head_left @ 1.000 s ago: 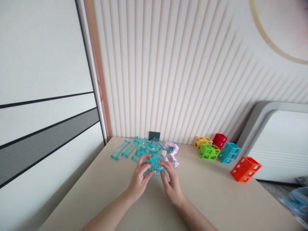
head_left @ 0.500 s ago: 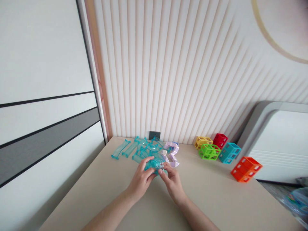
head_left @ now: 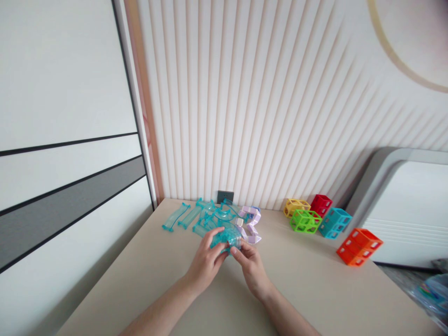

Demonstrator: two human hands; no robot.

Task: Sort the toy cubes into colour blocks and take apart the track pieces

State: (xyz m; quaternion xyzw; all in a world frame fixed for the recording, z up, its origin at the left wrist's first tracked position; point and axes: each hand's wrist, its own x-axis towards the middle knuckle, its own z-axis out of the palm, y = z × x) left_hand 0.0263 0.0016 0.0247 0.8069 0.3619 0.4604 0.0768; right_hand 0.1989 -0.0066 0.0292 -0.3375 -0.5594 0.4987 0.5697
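Between my two hands is a cluster of see-through teal plastic track pieces [head_left: 224, 236], with a clear, shiny edge on its right side. My left hand [head_left: 206, 259] grips it from the left, thumb and fingers curled around it. From the right, my right hand [head_left: 250, 265] pinches its near edge with thumb and fingertips. Its exact shape is partly hidden by my fingers. Just behind lie more loose teal track pieces [head_left: 191, 217], some straight and some curved. Pale purple and white blocks [head_left: 252, 239] lie close to my right fingers.
Open-frame cubes stand at the right: yellow [head_left: 297, 207], green [head_left: 305, 221], red [head_left: 321, 204], blue [head_left: 335, 222] and orange [head_left: 359, 247]. A ribbed wall [head_left: 224, 116] with a black socket [head_left: 225, 196] borders the beige table [head_left: 147, 284]. White cabinet panels [head_left: 70, 84] rise at the left.
The held teal cluster has turned slightly, and its clear right edge shows more. My hands have barely moved; other things lie as before.
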